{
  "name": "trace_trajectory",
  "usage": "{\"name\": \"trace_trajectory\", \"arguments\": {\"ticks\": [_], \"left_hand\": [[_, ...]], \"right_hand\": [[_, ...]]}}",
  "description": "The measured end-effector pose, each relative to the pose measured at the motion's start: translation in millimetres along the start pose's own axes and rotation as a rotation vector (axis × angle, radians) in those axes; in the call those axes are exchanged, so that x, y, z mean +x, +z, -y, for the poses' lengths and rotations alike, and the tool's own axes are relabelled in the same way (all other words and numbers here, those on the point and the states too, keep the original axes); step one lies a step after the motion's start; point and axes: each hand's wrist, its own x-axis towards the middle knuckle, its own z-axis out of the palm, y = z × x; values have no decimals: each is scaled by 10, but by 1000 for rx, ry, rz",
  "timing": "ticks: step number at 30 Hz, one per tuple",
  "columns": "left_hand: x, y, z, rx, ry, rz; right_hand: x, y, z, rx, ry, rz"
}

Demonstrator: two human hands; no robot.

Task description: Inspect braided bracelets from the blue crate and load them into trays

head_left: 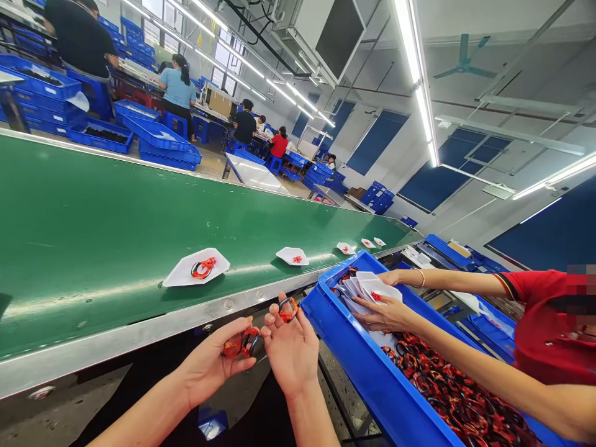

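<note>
My left hand [212, 360] is closed on a small coil of red and black wire [242, 343], held below the conveyor's front edge. My right hand [289, 347] pinches another small red and black wire coil [288, 308] at its fingertips, just above the left hand. Both hands are close together, in front of the metal rim of the green conveyor belt [84, 248]. On the belt, the nearest white paper tray [179, 276] carries a wire coil [203, 267].
Several more white trays [292, 256] lie further along the belt. A blue bin [372, 379] at right holds many wire coils and stacked white trays; a co-worker in red has a hand [384, 313] in it. Other people sit among blue crates [158, 139] behind.
</note>
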Motion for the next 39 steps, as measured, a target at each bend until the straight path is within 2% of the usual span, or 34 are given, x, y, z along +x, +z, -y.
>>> {"name": "trace_trajectory", "arguments": {"ticks": [7, 14, 19, 24, 28, 34, 39], "left_hand": [[18, 1, 7, -1, -10, -4], [20, 10, 0, 5, -14, -10], [9, -7, -6, 29, -1, -18], [-34, -44, -14, 97, 62, 8], [-80, -20, -80, 325, 193, 102], [-157, 55, -197, 856, 517, 89], [-173, 55, -205, 1066, 632, 178]], "right_hand": [[36, -72, -24, -20, -3, -6], [60, -105, -61, 118, 18, 36], [72, -103, -92, 42, 2, -18], [72, -109, -124, 5, 1, -4], [49, -108, -141, 50, 12, 10], [-35, -128, -212, -3, 189, 47], [-74, -179, -273, 25, 274, 48]]}}
